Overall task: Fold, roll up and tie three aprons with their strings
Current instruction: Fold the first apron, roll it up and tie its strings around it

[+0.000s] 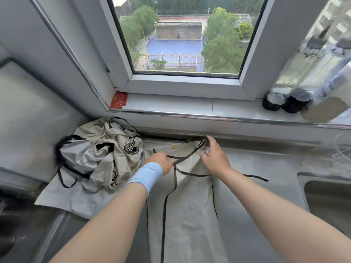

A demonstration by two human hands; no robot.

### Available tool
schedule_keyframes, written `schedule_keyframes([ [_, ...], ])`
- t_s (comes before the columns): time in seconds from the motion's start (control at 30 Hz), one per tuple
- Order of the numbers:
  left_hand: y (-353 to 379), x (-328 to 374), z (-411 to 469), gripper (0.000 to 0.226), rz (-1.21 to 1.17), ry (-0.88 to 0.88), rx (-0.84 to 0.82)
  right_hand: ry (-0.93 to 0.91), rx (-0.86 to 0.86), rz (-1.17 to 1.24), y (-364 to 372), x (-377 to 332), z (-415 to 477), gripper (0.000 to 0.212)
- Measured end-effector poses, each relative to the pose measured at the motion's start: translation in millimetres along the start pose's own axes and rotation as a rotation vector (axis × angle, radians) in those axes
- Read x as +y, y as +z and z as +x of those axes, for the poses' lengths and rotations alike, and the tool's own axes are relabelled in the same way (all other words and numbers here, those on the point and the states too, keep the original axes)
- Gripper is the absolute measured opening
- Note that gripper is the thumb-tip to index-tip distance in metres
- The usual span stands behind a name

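Folding stage: you have one apron (190, 215) laid as a long narrow strip on the steel counter (256, 186). Its top is at the wall under the window sill (171, 105), the rest runs toward you.
Other aprons: crumpled heap (102, 154) just left of the strip.
Left hand (159, 162): down where the black strings (175, 179) cross; fingers bent, pinching or pressing cannot be told.
Right hand (215, 159): fingers spread, forefinger reaching the top edge by the string loop.
Handling: thin, light, limp cloth, probably slippery on steel; expect it to slide and crease.
Hold: take the far corners, press flat with your palms, and gather the strings by their loose ends.
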State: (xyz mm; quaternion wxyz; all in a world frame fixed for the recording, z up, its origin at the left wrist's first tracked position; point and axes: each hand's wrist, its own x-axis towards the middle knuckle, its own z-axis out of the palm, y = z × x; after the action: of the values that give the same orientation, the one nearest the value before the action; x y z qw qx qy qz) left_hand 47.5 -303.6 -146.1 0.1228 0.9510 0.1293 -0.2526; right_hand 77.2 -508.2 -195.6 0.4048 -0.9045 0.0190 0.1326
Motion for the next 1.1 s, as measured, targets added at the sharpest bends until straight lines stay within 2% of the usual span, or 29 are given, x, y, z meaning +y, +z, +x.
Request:
schedule_keyframes([
  [0.07,-5,-1,6,0.028,-0.079,0.012,0.117,-0.041,0.004,0.023,8,-5,3,0.070],
  [0.13,-10,12,13,0.028,-0.335,0.039,0.199,-0.075,0.019,0.076,16,-10,3,0.068],
  [0.2,-12,32,21,0.046,-0.452,0.069,0.111,-0.106,0.021,0.157,21,-13,3,0.064],
  [0.27,-8,44,25,0.058,-0.355,0.075,0.006,-0.124,0.050,0.205,23,-13,4,0.060],
  [0.37,-2,38,29,0.038,-0.334,0.045,-0.007,-0.047,0.091,0.234,21,-9,8,0.055],
  [0.5,-2,22,31,0.038,-0.282,-0.013,-0.028,0.004,-0.085,0.148,28,-4,9,0.056],
  [0.63,-16,33,43,0.042,-0.531,-0.049,0.113,-0.051,-0.102,0.126,36,-9,4,0.054],
  [0.7,-24,45,48,0.043,-0.568,-0.036,0.049,-0.079,-0.101,0.142,36,-11,1,0.055],
  [0.8,-26,50,53,0.028,-0.565,-0.061,0.004,-0.084,-0.082,0.234,34,-15,-1,0.053],
  [0.9,-24,44,59,0.027,-0.572,-0.030,-0.008,0.057,-0.032,0.380,35,-19,2,0.051],
  [0.97,-27,39,63,0.023,-0.619,-0.020,-0.032,0.187,-0.076,0.414,36,-20,6,0.065],
  [1.0,-30,37,64,0.020,-0.647,-0.024,-0.051,0.208,-0.125,0.415,37,-19,8,0.066],
  [1.1,-39,33,64,0.019,-0.543,0.002,-0.050,0.134,-0.226,0.424,39,-24,8,0.040],
])
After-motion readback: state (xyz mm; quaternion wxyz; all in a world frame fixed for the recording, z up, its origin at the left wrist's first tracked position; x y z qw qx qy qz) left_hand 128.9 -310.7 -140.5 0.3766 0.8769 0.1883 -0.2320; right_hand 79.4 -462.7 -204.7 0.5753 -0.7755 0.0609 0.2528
